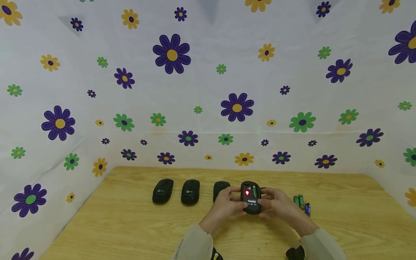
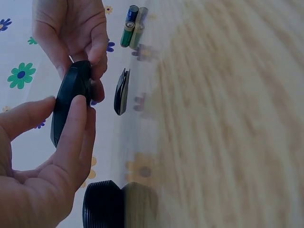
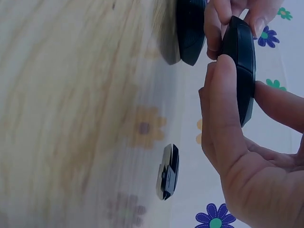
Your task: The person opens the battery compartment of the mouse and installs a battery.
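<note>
A black computer mouse (image 1: 253, 207) is held with its underside toward the head camera. Its battery bay lies uncovered, with a green battery (image 1: 254, 191) inside, and a red light glows beside it. My left hand (image 1: 225, 204) grips the mouse's left side between thumb and fingers. On the other side my right hand (image 1: 276, 203) pinches the edge with its thumb on the underside. Both wrist views show the mouse edge-on, raised over the table. A small black cover (image 3: 169, 173) lies on the table behind the right hand, mostly hidden in the head view.
Two black mice (image 1: 163, 191) (image 1: 190, 192) sit at the back left of the wooden table (image 1: 130, 224). A third mouse (image 1: 221, 186) is partly behind the left hand. Right of the right hand lie green batteries (image 1: 301, 201) and a blue battery (image 1: 307, 208). Flower-patterned cloth (image 1: 201, 86) encloses the table.
</note>
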`<control>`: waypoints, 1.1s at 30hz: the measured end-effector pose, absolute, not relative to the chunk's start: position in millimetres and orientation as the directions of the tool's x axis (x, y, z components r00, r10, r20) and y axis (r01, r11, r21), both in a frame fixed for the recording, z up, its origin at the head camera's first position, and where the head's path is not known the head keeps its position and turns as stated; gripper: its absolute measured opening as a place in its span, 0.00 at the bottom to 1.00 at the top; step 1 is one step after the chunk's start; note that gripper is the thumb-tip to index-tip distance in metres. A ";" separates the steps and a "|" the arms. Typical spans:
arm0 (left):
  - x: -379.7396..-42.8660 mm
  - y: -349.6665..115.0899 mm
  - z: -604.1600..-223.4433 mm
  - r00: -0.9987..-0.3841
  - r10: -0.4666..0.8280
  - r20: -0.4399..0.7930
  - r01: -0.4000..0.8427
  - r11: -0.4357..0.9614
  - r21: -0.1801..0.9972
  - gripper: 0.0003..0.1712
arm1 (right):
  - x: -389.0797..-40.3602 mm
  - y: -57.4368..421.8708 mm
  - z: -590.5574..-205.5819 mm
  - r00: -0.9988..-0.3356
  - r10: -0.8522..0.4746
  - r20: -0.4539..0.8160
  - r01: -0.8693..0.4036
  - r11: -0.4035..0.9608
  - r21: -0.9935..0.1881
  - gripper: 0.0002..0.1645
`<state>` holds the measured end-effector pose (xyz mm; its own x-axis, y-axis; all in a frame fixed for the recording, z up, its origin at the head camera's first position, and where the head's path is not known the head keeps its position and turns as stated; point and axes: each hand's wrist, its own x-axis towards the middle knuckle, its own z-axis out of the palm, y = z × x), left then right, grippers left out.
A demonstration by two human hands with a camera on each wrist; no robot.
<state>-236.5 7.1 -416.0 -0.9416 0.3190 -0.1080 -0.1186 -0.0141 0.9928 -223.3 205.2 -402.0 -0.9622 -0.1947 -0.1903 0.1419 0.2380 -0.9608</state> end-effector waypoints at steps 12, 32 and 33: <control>-250.7 18.8 -415.3 -0.947 0.291 -0.134 -0.100 0.129 0.987 0.32 | -237.6 206.6 -404.3 -0.967 -0.138 -0.216 0.169 0.286 -0.943 0.31; -253.9 42.6 -421.9 -0.966 0.230 -0.118 -0.013 0.411 0.911 0.29 | -255.0 219.2 -405.7 -0.950 -0.108 -0.292 0.223 0.418 -0.881 0.30; -253.7 43.0 -422.6 -0.968 0.224 -0.113 -0.010 0.417 0.909 0.29 | -255.4 219.2 -405.8 -0.949 -0.098 -0.300 0.232 0.429 -0.873 0.30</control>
<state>-253.7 43.0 -422.6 -0.9681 0.2238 -0.1129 -0.0095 0.4171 0.9088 -255.4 219.2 -405.8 -0.9489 -0.0977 -0.3002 0.2320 0.4291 -0.8730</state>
